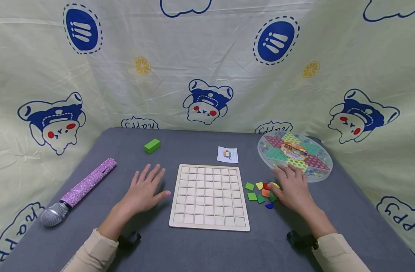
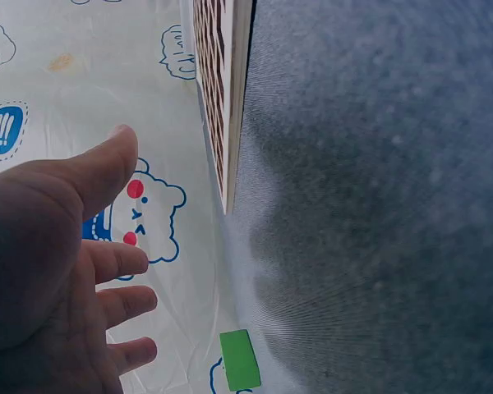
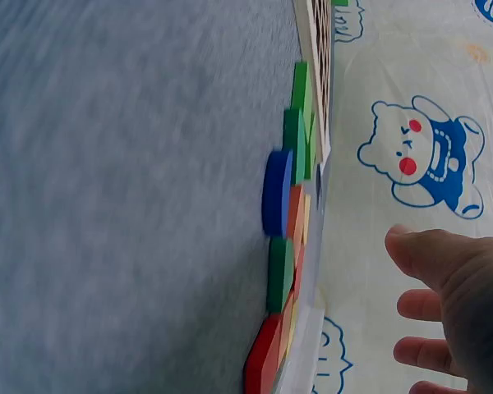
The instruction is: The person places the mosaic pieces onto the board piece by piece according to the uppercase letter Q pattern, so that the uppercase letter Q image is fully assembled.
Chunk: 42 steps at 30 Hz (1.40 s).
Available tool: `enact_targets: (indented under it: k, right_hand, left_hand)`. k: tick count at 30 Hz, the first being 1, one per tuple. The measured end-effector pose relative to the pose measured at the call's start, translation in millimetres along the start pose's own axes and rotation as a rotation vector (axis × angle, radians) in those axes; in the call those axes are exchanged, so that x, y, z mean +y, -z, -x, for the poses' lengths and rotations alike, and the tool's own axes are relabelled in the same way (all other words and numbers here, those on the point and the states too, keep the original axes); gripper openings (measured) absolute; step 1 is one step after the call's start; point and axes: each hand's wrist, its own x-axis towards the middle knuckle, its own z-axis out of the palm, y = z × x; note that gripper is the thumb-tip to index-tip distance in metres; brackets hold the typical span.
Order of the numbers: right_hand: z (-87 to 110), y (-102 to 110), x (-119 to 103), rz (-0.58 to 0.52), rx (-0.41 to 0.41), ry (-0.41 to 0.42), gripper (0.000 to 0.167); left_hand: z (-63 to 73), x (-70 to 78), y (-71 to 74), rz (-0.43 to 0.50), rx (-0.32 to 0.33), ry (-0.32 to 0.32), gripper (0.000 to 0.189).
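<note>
A pale wooden grid board lies flat in the middle of the table, its square cells bare. My left hand is held just left of it, palm down with fingers spread and nothing in them. To the board's right lies a loose group of small coloured pieces, among them a green square, an orange piece and a blue half-round piece. Over the right part of this group my right hand hovers with loosely bent fingers, partly hiding some pieces. In the right wrist view its thumb and fingers hold nothing.
A small card with a coloured pattern lies behind the board. At the back right is a round clear case with a patterned lid. A green block sits at the back left, and a glittery purple microphone lies along the left side.
</note>
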Motion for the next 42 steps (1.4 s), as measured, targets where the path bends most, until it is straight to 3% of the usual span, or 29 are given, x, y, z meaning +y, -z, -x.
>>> enact_targets:
  k: [6, 16, 34, 42]
  right_hand:
    - [1.8, -0.6, 11.2, -0.001, 0.028, 0.024, 0.049]
    - [1.6, -3.3, 19.5, 0.009, 0.004, 0.005, 0.043]
    - [-10.3, -14.6, -2.9, 0.010, -0.112, 0.022, 0.037]
    - [-8.5, -15.9, -7.0, 0.003, -0.101, 0.063, 0.029]
  left_hand:
    - [0.8, -0.7, -3.4, -0.005, -0.016, -0.021, 0.072]
    - [1.4, -2.7, -8.3, 0.008, -0.083, -0.053, 0.071]
    - [3.3, -1.7, -14.0, 0.091, -0.219, -0.094, 0.067]
    - [5.3, -0.3, -14.0, 0.112, -0.245, -0.117, 0.067]
